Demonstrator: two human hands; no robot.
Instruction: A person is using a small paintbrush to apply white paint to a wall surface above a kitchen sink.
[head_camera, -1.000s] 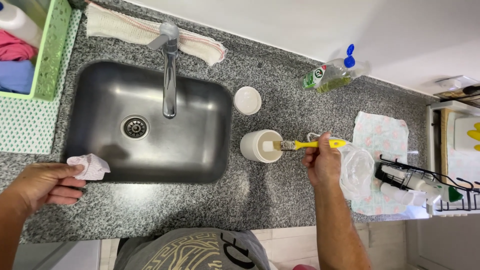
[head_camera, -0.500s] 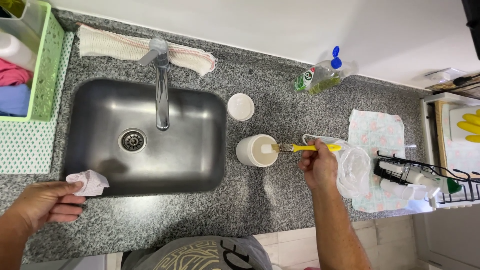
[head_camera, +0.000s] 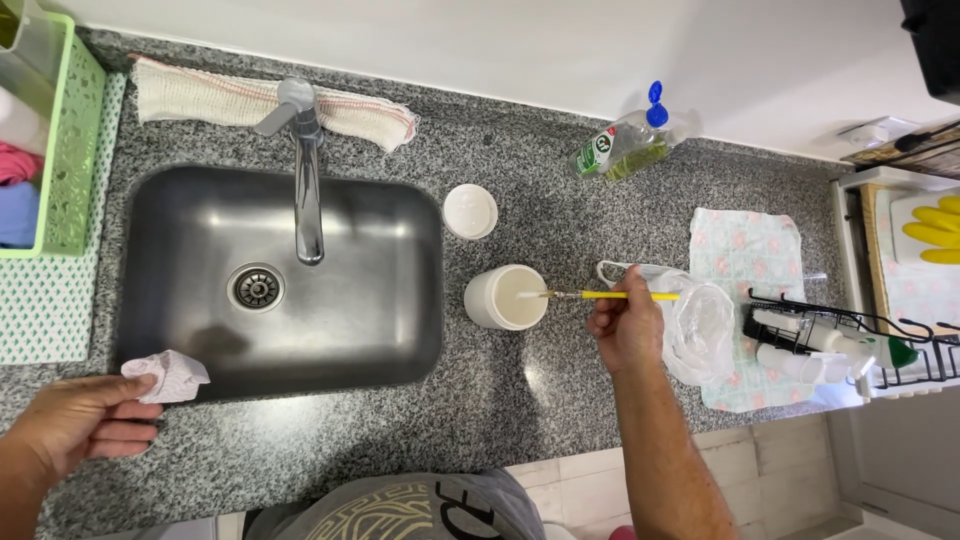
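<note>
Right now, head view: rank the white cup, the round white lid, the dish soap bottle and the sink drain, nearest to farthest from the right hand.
1. white cup, just left of the right hand, brush tip in it.
2. round white lid, up and left, past the cup.
3. dish soap bottle, at the back wall.
4. sink drain, far left in the basin.

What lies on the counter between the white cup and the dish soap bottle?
In the head view, a round white lid lies near the white cup; the stretch on to the dish soap bottle is bare granite.
</note>
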